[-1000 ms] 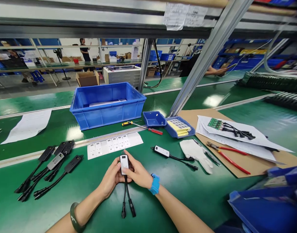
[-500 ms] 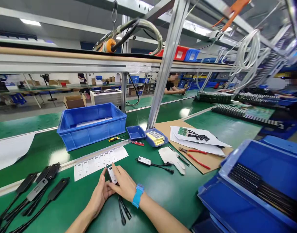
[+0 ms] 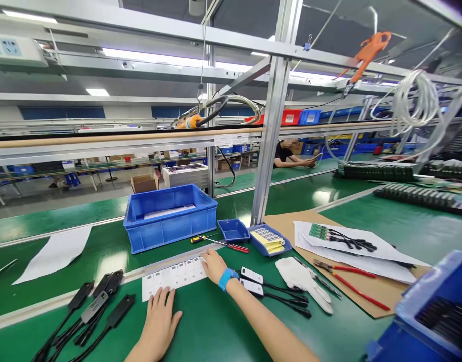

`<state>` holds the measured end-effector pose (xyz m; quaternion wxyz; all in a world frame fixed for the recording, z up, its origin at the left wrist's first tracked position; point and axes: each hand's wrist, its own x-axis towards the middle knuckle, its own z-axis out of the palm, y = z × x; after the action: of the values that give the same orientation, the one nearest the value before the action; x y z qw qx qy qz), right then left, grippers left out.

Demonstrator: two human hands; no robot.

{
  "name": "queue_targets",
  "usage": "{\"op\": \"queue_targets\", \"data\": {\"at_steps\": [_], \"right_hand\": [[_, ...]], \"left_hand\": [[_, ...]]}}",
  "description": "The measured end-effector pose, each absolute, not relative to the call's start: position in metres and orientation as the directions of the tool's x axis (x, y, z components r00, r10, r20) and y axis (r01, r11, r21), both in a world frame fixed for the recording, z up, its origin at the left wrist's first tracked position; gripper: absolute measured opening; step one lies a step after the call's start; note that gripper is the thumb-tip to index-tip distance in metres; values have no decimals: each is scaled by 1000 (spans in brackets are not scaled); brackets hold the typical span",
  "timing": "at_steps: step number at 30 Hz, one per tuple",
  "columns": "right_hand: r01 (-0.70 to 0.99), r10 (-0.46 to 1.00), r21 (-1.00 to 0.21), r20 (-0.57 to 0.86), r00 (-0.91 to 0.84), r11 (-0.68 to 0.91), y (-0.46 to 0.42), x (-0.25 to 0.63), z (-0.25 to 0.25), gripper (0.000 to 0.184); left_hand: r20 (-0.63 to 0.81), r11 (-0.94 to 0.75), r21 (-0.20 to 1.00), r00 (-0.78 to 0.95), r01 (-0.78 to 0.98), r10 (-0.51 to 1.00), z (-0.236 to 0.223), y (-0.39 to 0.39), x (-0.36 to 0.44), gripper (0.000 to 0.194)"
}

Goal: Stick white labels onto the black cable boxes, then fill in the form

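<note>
My two hands are at one white label sheet (image 3: 170,278), near the middle of the green bench (image 3: 200,327).
My left hand (image 3: 159,319) is open, palm down, fingers slightly spread, gripping nothing, fingertips at the sheet's near edge; my right hand (image 3: 214,267) has its fingers partly curled at the right end, and I cannot tell if they pinch it. Two white-faced cable modules (image 3: 252,281) lie to the right, beside one white glove (image 3: 304,281); five more modules (image 3: 120,310), four black and one grey, lie left. Beyond are two screwdrivers (image 3: 236,248), two small blue trays (image 3: 234,231) and one large blue bin (image 3: 172,223).
</note>
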<state>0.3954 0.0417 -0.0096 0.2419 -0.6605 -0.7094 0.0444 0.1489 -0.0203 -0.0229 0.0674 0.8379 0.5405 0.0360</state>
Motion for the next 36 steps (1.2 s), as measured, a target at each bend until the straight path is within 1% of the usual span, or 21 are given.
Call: {"op": "queue_targets", "data": {"at_steps": [4, 6, 8, 10, 12, 14, 15, 17, 19, 20, 21, 22, 23, 25, 26, 27, 28, 29, 31, 33, 36], "right_hand": [[774, 940, -604, 341, 33, 192, 73, 397, -30, 17], [678, 921, -702, 378, 96, 218, 72, 404, -36, 15], [575, 890, -788, 403, 211, 221, 64, 415, -37, 22], [480, 854, -854, 392, 343, 199, 52, 425, -32, 37], [359, 824, -911, 355, 442, 201, 35, 432, -23, 47], [188, 820, -951, 306, 485, 244, 16, 431, -14, 49], [98, 827, -958, 283, 486, 270, 5, 428, -9, 49], [-44, 847, -950, 253, 467, 308, -14, 417, -4, 47], [-111, 872, -941, 247, 424, 320, -30, 402, -3, 45], [-135, 887, -937, 248, 390, 321, -36, 395, -5, 44], [-153, 904, -936, 250, 348, 318, -42, 389, -7, 42], [-166, 920, -936, 254, 299, 312, -46, 383, -11, 41], [-176, 935, -937, 256, 246, 303, -49, 378, -14, 40], [-196, 952, -938, 256, 169, 287, -55, 371, -20, 38], [-204, 955, -938, 254, 151, 282, -57, 370, -22, 37], [-209, 958, -938, 251, 139, 276, -58, 369, -23, 37], [-208, 960, -940, 248, 131, 271, -60, 368, -23, 37], [-198, 961, -943, 246, 124, 267, -61, 368, -23, 37], [-158, 963, -953, 244, 113, 260, -62, 368, -21, 37], [-102, 963, -961, 243, 114, 255, -64, 367, -19, 36], [10, 956, -965, 260, 138, 261, -66, 363, -19, 31]], "left_hand": [[29, -404, 181, 405, 897, 914, -24, -27, 150, 61], [57, -407, 191, 404, 893, 913, -22, -30, 152, 60], [69, -417, 204, 412, 886, 909, -19, -31, 152, 59], [55, -428, 204, 426, 881, 903, -13, -29, 147, 59], [67, -376, 93, 372, 922, 926, -3, -23, 131, 62], [144, -225, -101, 238, 969, 961, 7, -19, 107, 64], [193, -137, -179, 171, 974, 966, 12, -17, 93, 60], [215, -80, -217, 128, 973, 968, 20, -16, 69, 38], [184, -103, -208, 142, 973, 973, 25, -18, 55, 26], [170, -116, -175, 146, 978, 975, 27, -20, 55, 26], [165, -139, -100, 155, 985, 974, 27, -23, 59, 29], [159, -179, 31, 172, 983, 972, 27, -26, 67, 31], [139, -226, 219, 199, 949, 970, 25, -29, 79, 33], [57, -240, 662, 271, 710, 961, 16, -35, 109, 39], [1, -176, 831, 315, 528, 949, 10, -38, 125, 44], [-63, -67, 938, 355, 341, 933, 4, -42, 139, 47], [-122, 60, 984, 390, 167, 913, -3, -45, 152, 50], [-167, 175, 984, 421, 20, 892, -8, -49, 163, 51], [-226, 345, 923, 485, -170, 845, -15, -57, 177, 53], [-254, 435, 871, 548, -229, 797, -17, -64, 183, 53], [-244, 456, 867, 624, -203, 742, -15, -68, 183, 50]]}}
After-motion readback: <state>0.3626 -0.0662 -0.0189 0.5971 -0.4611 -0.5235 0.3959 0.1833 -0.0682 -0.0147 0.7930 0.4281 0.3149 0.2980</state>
